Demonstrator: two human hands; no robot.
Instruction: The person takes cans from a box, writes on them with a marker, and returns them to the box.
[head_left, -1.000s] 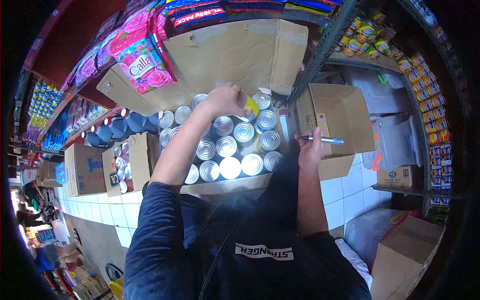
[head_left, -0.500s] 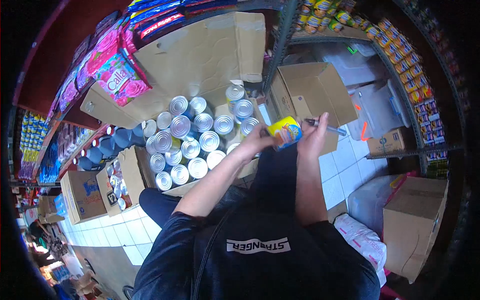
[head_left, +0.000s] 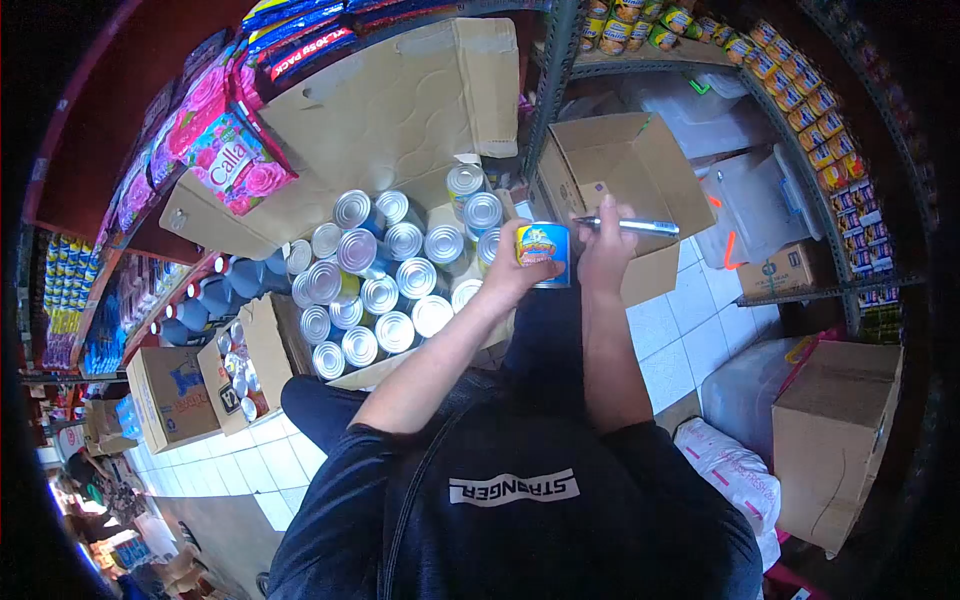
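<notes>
A yellow and blue labelled can (head_left: 542,250) is held upright in my left hand (head_left: 513,272), thumb across its front. Just right of the can, my right hand (head_left: 606,252) grips a silver and dark pen (head_left: 640,226), which points across the top of the fingers. Several silver-topped cans (head_left: 415,279) stand in an open cardboard box (head_left: 400,372) to the left, some on top of others. The box's tall flap (head_left: 400,110) rises behind them.
An empty open carton (head_left: 640,160) stands at the right, beside a metal shelf post (head_left: 556,90). Pink Calla packs (head_left: 240,160) hang at upper left. Small boxes (head_left: 175,400) sit on the left floor. A closed carton (head_left: 835,440) and a white bag (head_left: 728,470) lie at lower right.
My left hand lifted the can out of the box and brought it across to my right hand; its label now faces up. The pen has turned in my right hand, and the view has shifted.
</notes>
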